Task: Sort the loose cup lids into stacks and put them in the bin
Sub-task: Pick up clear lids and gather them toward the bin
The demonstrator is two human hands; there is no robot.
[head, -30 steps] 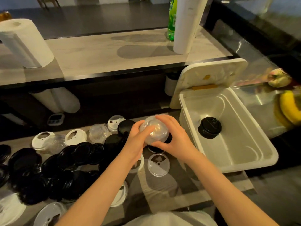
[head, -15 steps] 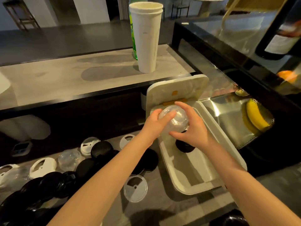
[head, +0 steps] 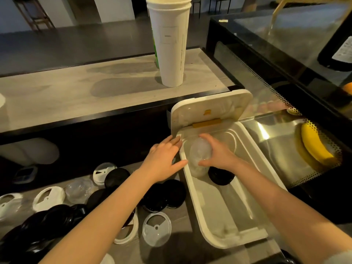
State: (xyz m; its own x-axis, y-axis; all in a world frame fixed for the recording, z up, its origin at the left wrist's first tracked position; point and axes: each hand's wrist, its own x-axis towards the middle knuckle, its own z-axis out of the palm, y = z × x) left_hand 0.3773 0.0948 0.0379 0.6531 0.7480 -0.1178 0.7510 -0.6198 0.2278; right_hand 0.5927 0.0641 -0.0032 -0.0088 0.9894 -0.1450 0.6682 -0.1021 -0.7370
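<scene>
My left hand (head: 163, 159) just released, fingers flat; right hand (head: 219, 155) alone grips lids (head: 200, 152) inside bin (head: 234, 243). Drop-off nearly done.

Between the right hand's (head: 217, 158) fingers, the clear dome lids (head: 200, 154) blur into one another so their number cannot be told, and the heel of that hand covers the far edge of the black lid stack (head: 222, 178) just below the thumb. The left hand (head: 163, 159) hides a stretch of the bin's (head: 192, 197) rim beneath its fingertips (whether they touch it is unclear), and its forearm covers part of the loose black lids (head: 158, 197). Far beyond the fingers, the print on the paper cups (head: 170, 40) is too small to read.
</scene>
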